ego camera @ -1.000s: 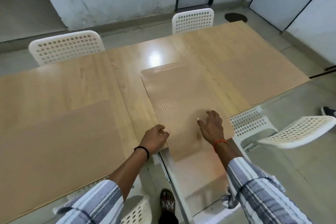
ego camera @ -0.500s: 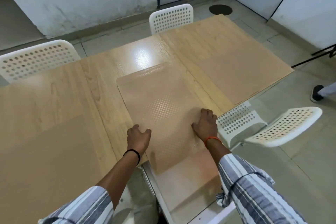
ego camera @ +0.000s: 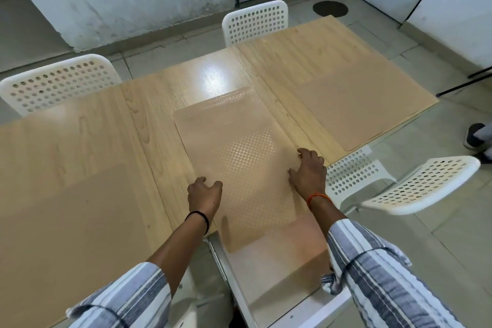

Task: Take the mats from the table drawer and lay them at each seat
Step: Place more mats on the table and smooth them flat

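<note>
While both our hands, left hand [ego camera: 203, 196] and right hand [ego camera: 308, 174], press curled fingertips on the mat [ego camera: 234, 146], the wood surface [ego camera: 149, 120] has white chairs [ego camera: 255, 21] around.

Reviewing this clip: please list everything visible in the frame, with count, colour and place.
Table: one, light wood, centre.
Mats: three, tan; middle mat under both hands and overhanging the near edge, left mat at near left, right mat at near right.
Drawer: one, white, open below the near edge.
Chairs: four, white, perforated; two far side, two near right.
Shoe: one, dark, right edge.
Left hand: fingers curled, on the middle mat's left edge.
Right hand: resting on its right edge.
</note>
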